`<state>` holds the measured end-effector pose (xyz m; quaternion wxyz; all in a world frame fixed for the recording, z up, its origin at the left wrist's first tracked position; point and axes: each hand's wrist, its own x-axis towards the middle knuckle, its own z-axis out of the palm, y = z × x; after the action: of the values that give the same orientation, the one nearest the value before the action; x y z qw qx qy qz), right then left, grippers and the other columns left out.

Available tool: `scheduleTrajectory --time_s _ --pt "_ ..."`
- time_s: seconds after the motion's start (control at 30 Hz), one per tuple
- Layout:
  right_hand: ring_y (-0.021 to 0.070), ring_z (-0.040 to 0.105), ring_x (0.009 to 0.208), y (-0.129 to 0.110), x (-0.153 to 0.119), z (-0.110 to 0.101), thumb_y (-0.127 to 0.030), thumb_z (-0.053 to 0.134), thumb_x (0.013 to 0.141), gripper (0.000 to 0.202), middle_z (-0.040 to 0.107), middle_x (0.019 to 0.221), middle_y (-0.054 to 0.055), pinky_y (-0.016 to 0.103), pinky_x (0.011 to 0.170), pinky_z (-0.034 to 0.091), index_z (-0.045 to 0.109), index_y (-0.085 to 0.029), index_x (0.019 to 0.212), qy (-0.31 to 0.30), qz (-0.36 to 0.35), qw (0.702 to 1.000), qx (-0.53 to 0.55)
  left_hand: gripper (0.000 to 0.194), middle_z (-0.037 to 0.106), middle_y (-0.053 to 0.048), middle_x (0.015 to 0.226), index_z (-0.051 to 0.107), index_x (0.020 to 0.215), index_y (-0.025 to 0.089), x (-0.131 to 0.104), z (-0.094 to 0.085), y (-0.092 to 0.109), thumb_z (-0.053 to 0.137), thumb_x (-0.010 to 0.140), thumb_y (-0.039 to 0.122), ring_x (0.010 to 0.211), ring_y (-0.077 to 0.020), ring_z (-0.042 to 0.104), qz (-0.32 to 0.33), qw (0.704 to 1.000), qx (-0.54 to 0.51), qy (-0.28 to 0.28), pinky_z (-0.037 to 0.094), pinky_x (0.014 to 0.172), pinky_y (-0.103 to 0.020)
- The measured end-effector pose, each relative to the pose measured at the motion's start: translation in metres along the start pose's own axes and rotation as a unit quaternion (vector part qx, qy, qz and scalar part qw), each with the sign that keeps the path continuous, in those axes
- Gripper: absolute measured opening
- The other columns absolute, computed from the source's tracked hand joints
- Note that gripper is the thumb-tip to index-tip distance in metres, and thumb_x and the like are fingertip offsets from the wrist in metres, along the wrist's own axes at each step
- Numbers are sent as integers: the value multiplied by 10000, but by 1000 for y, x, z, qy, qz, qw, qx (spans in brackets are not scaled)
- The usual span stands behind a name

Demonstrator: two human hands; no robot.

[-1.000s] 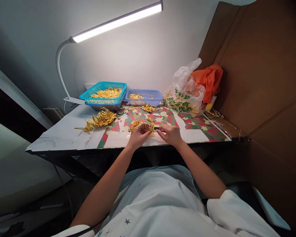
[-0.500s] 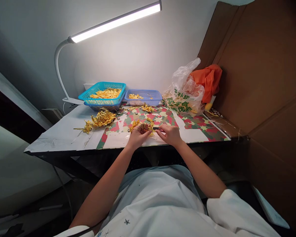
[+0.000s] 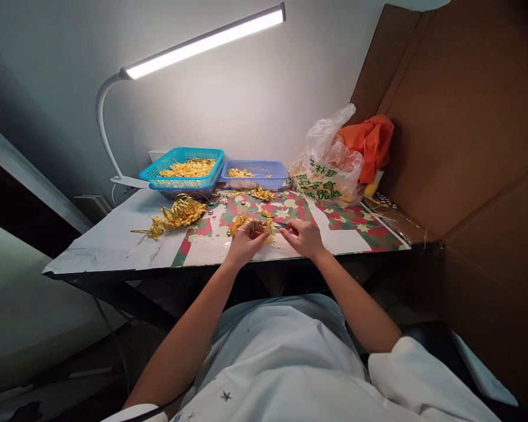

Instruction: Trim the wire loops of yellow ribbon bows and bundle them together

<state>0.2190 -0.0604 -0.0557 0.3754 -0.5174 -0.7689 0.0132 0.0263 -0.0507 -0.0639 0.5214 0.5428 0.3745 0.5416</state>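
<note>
Near the table's front edge, my left hand (image 3: 245, 245) is closed around a golden wire-and-leaf piece (image 3: 256, 225), whose gold leaves stick out on both sides of the fingers. Just to its right, my right hand (image 3: 305, 239) pinches a thin dark tool (image 3: 281, 225) that points left toward the piece. A small gap separates the two hands. Left of them lies a larger golden flower bundle (image 3: 183, 212) with stems pointing left. Another golden flower (image 3: 263, 193) rests behind my hands, beside scattered small silvery beads.
A turquoise basket (image 3: 181, 167) of gold pieces stands at the back left, stacked on another basket. Beside it is a blue-violet basket (image 3: 255, 174). A plastic bag (image 3: 330, 170) and orange cloth (image 3: 369, 143) sit back right, near cardboard (image 3: 466, 117). A lamp (image 3: 206, 42) hangs overhead.
My right hand and the dark tool have shifted slightly right, away from the golden piece. My left hand keeps its hold in nearly the same place.
</note>
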Motion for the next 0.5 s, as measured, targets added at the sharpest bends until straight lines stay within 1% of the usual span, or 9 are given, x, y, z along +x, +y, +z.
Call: scheduleTrajectory --time_s 0.1,0.23,0.37,0.5 --pt "128 457 523 4 3 -3 -494 506 896 378 493 542 -22 242 522 286 569 -194 676 -3 29 999 44 470 639 15 741 623 859 178 0 1 2 866 542 424 617 -103 575 1 1000 -17 2 445 538 -218" --pt "121 416 511 8 5 -4 -558 366 948 485 429 539 -31 246 516 289 532 -196 672 -8 43 994 105 513 607 36 707 619 889 188 0 0 3 879 521 433 571 -86 545 1 999 -37 -6 445 506 -211" --pt "125 430 548 7 7 -1 -668 300 933 579 446 570 -25 250 550 334 516 -197 675 -35 26 987 157 540 596 43 682 640 921 192 1 -2 5 890 512 441 531 -72 517 0 999 -48 -19 437 480 -203" --pt "133 455 584 7 8 1 -707 261 924 614 463 595 -18 256 578 355 511 -197 691 -46 29 981 184 533 601 40 679 667 964 187 1 -3 6 887 539 423 514 -60 499 1 998 -51 -36 431 474 -192"
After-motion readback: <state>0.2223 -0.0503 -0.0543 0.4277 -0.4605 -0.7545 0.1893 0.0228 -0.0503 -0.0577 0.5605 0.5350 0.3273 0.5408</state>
